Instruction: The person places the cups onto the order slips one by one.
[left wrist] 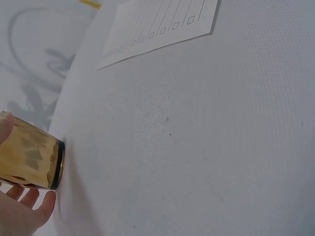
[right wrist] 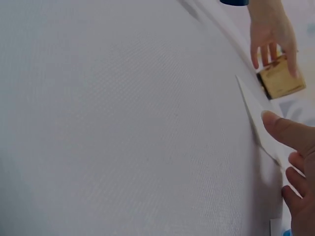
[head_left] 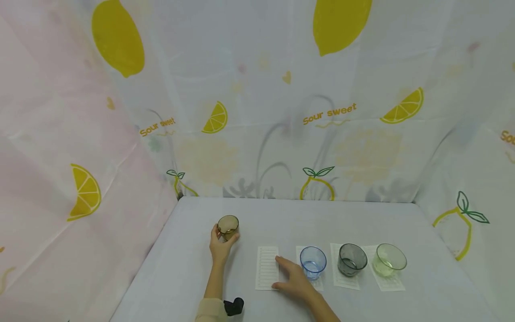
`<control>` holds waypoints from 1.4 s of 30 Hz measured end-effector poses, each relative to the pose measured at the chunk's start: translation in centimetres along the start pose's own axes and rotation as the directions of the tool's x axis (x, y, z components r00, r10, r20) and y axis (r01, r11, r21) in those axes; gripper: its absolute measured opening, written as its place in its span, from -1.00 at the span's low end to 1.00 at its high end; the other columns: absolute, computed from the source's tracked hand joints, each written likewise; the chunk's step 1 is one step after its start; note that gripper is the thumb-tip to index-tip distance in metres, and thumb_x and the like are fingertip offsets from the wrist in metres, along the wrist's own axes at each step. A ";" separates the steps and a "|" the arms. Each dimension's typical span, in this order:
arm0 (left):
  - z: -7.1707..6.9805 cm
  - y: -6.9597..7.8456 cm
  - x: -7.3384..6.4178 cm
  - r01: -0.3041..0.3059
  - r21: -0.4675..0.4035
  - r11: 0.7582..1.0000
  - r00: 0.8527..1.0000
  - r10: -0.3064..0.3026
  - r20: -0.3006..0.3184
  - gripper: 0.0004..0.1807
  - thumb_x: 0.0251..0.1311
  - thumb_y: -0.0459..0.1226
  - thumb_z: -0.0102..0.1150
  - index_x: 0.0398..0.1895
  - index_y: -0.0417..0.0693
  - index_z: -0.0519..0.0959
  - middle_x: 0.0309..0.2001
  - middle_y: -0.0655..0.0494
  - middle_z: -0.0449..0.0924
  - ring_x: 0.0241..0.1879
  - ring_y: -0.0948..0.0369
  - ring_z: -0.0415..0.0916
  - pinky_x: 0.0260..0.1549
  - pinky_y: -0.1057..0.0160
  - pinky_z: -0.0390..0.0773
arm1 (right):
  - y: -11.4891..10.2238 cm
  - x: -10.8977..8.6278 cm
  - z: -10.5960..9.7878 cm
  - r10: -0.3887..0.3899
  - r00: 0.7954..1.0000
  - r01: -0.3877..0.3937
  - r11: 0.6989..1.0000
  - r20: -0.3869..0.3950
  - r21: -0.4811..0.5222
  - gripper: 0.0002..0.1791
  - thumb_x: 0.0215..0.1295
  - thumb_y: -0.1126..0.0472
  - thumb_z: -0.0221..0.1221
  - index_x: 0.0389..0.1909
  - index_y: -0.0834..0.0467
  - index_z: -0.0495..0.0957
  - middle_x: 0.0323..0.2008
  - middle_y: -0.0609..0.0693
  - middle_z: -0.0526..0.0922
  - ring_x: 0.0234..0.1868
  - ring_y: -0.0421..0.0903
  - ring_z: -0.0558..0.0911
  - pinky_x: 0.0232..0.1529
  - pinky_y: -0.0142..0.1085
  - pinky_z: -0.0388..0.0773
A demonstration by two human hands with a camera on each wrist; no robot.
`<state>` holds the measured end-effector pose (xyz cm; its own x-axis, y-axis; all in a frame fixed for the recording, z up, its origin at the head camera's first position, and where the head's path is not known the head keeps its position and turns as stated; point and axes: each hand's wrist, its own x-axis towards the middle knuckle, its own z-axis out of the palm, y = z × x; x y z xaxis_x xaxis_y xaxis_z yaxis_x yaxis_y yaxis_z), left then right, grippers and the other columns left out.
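My left hand [head_left: 221,249] grips an amber glass cup [head_left: 228,227] at the left of the table, its thumb and fingers around the sides. In the left wrist view the amber cup's base [left wrist: 58,164] faces right, close to the white surface. A lined paper slip [head_left: 267,269] lies to the right of that hand. My right hand [head_left: 297,281] is at the slip's right edge, thumb and fingers spread apart and the fingertips right at the border. In the right wrist view, its thumb [right wrist: 283,129] overlaps the paper.
To the right stand a blue glass cup [head_left: 313,261], a grey glass cup [head_left: 352,259] and a pale green glass cup [head_left: 389,259], each on a paper slip. A lemon-print curtain [head_left: 257,89] hangs behind the white table [head_left: 181,268] and along its sides.
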<state>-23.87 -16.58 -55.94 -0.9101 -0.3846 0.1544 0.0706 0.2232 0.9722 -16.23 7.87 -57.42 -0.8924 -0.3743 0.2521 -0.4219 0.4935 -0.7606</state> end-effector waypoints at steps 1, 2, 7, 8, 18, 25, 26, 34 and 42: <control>0.0 -0.1 0.0 -0.002 0.004 1.000 1.000 0.002 -0.003 -0.07 -0.07 -0.34 0.43 0.33 -0.41 0.10 0.27 -0.44 0.19 0.24 -0.29 0.18 0.19 -0.27 0.23 | 0.0 0.0 -0.1 0.010 1.000 -0.010 1.000 0.017 0.004 -0.16 -0.20 0.18 0.46 0.13 0.48 0.38 0.13 0.39 0.45 0.16 0.31 0.42 0.17 0.10 0.32; 0.0 -0.1 0.0 -0.003 0.010 1.000 1.000 0.003 -0.005 -0.08 -0.06 -0.33 0.43 0.33 -0.40 0.11 0.26 -0.44 0.20 0.23 -0.30 0.19 0.19 -0.27 0.23 | 0.1 0.0 -0.1 0.018 0.999 -0.019 1.000 0.032 0.008 -0.16 -0.20 0.19 0.46 0.14 0.48 0.37 0.14 0.40 0.43 0.18 0.32 0.41 0.18 0.10 0.31; 0.0 -0.4 0.1 -0.010 0.036 0.999 1.000 0.010 -0.010 -0.14 -0.01 -0.31 0.39 0.32 -0.40 0.14 0.24 -0.46 0.23 0.21 -0.32 0.22 0.17 -0.27 0.25 | 0.0 -0.1 -0.5 0.041 0.996 -0.041 0.999 0.083 -0.009 -0.13 -0.20 0.20 0.45 0.17 0.47 0.34 0.18 0.40 0.38 0.22 0.32 0.36 0.20 0.11 0.27; 0.0 -0.5 0.1 -0.008 0.036 0.999 1.000 0.008 -0.011 -0.14 0.00 -0.31 0.38 0.32 -0.39 0.14 0.24 -0.46 0.23 0.21 -0.32 0.23 0.17 -0.27 0.25 | -0.1 -0.1 -0.5 0.039 0.995 -0.037 0.999 0.088 -0.021 -0.13 -0.20 0.19 0.45 0.18 0.47 0.33 0.18 0.40 0.38 0.22 0.32 0.35 0.20 0.12 0.27; -0.3 -0.7 0.0 -0.002 0.040 0.999 1.000 0.001 0.014 -0.15 0.04 -0.29 0.37 0.34 -0.32 0.12 0.22 -0.49 0.25 0.15 -0.33 0.31 0.11 -0.19 0.38 | -0.1 0.3 -0.5 0.043 0.991 -0.029 0.993 0.124 -0.118 -0.13 -0.11 0.06 0.41 0.19 0.45 0.34 0.20 0.35 0.39 0.25 0.29 0.33 0.22 0.13 0.26; -0.5 -0.9 -0.1 -0.004 0.054 0.999 1.000 0.003 0.029 -0.17 0.04 -0.27 0.36 0.34 -0.29 0.14 0.18 -0.50 0.29 0.13 -0.33 0.34 0.09 -0.17 0.42 | 0.1 0.3 -0.3 0.038 0.989 -0.018 0.990 0.143 -0.142 -0.19 -0.10 0.05 0.40 0.16 0.41 0.39 0.20 0.27 0.43 0.27 0.28 0.31 0.22 0.14 0.26; -0.5 -0.9 -0.1 -0.005 0.059 0.998 1.000 0.003 0.028 -0.17 0.04 -0.27 0.36 0.33 -0.30 0.14 0.18 -0.50 0.30 0.13 -0.32 0.34 0.09 -0.17 0.42 | 0.1 0.3 -0.3 0.031 0.989 -0.008 0.989 0.146 -0.149 -0.20 -0.09 0.06 0.40 0.15 0.41 0.40 0.20 0.26 0.44 0.26 0.27 0.32 0.22 0.14 0.26; -0.7 -1.1 -0.1 -0.012 0.080 0.997 0.999 0.009 0.037 -0.19 0.06 -0.26 0.34 0.33 -0.30 0.15 0.16 -0.50 0.32 0.13 -0.29 0.36 0.09 -0.14 0.43 | 0.2 0.4 -0.4 -0.012 0.985 0.042 0.984 0.173 -0.172 -0.27 -0.05 0.06 0.38 0.10 0.42 0.45 0.18 0.26 0.45 0.26 0.27 0.32 0.22 0.14 0.26; -0.8 -1.4 0.0 -0.049 0.125 0.991 0.998 0.045 0.031 -0.21 0.08 -0.24 0.32 0.32 -0.35 0.16 0.09 -0.53 0.37 0.05 -0.30 0.43 0.01 -0.14 0.50 | 0.4 0.3 -0.4 0.020 0.982 0.010 0.987 0.186 -0.160 -0.28 0.00 0.05 0.36 0.10 0.44 0.44 0.22 0.23 0.42 0.29 0.25 0.29 0.25 0.11 0.24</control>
<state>-23.62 -17.62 -57.13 -0.9181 -0.3463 0.1929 0.0634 0.3521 0.9338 -16.76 8.24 -57.45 -0.8554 -0.5035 0.1213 -0.4510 0.6089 -0.6526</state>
